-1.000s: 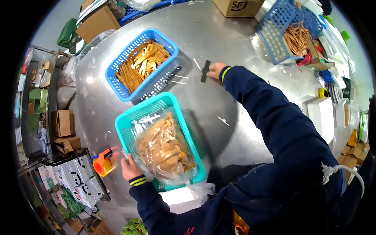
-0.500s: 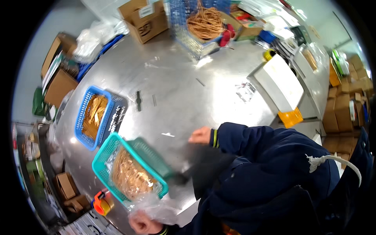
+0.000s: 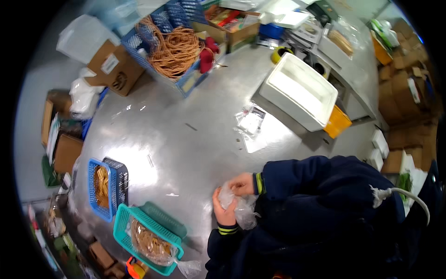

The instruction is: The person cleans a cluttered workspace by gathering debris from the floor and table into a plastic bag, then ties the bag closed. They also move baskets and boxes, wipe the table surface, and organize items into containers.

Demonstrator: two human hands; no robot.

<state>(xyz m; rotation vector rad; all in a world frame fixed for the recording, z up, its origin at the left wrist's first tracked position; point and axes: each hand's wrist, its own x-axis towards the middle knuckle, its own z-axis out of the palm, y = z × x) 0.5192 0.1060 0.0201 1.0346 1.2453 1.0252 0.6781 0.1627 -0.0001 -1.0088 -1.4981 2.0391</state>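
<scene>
My left hand [image 3: 224, 213] and my right hand [image 3: 243, 184] are together at the front of the metal table. Between them is a crumpled clear plastic bag [image 3: 245, 215], gripped by the fingers of both; its lower part hangs toward my jacket. What the bag holds, if anything, I cannot make out. To the left of my hands stands a teal plastic basket [image 3: 121, 231]. Inside it lies a bag of tan strands [image 3: 151, 242], its clear plastic end spilling over the near rim.
A blue basket [image 3: 92, 195] of golden strips stands farther left beside a dark basket [image 3: 121, 179]. Small clear packets [image 3: 251, 122] lie ahead. A white foam box [image 3: 269, 86] is at right, and a blue crate [image 3: 183, 86] with orange cord at the back.
My left hand has moved from beside the teal basket to meet my right hand, bringing the clear plastic bag with it. The view has shifted to the right.
</scene>
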